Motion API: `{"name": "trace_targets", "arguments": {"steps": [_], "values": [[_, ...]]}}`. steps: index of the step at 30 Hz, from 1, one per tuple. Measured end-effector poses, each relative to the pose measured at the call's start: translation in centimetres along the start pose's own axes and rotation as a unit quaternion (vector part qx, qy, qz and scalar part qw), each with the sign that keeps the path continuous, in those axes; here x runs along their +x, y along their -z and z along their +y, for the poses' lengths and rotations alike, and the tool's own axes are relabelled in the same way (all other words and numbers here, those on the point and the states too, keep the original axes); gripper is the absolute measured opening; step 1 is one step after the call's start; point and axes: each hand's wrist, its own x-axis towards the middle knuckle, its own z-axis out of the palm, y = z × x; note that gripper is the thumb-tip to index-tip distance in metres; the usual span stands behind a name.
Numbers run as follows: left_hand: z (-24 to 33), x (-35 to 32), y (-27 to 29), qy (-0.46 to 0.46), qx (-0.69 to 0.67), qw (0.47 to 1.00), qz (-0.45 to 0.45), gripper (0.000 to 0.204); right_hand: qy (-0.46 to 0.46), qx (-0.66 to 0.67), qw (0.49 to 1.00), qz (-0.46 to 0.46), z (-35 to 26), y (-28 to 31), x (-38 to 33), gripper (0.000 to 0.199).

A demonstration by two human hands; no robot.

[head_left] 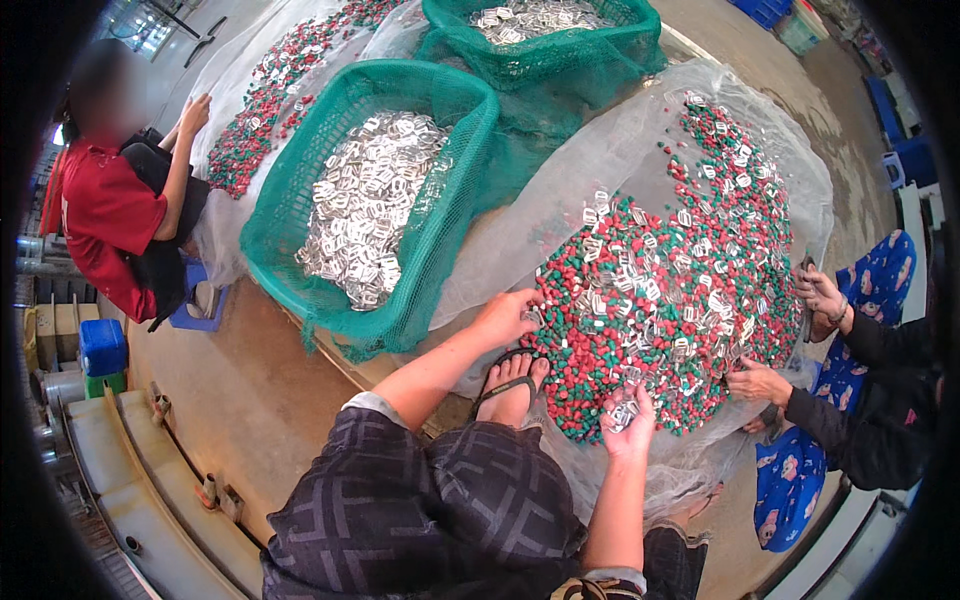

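Left hand (505, 315) rests with spread fingers at the edge of the red-and-green pellet heap (680, 290) on mesh sheeting (560, 190). Right hand (630, 420) cups, apparently, several metal clips (622, 412). Pick shallowly, lifting clips clear of pellets.

Single view, head-worn fisheye, left camera of a side-by-side pair. It looks steeply down and forward from above the seated wearer's lap, so the forearms enter from the lower edge. The left hand (505, 315) and right hand (630, 415) sit near centre, close to the lens. The heap of red and green pellets (660, 300) fills mid-frame; the green mesh basket (290, 200) lies farther left. Straight edges bend toward the dark circular rim. No second view is supplied for overlap.
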Motion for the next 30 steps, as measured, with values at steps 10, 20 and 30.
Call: {"name": "trace_targets", "arguments": {"steps": [10,20,30], "values": [[-1.0,-0.5,-0.9,-0.086,0.227,0.969,0.033,0.030,-0.004,0.006,1.000,0.010,0.4,0.5,-0.2,0.020],[6.6,9.4,11.1,-0.169,-0.020,0.983,0.064,0.033,-0.005,0.019,0.999,0.032,-0.7,0.6,-0.1,0.022],[14.4,8.0,4.1,-0.154,-0.328,0.928,-0.092,0.041,0.119,-0.020,0.992,0.028,-0.1,-2.7,-1.1,0.019]]}}
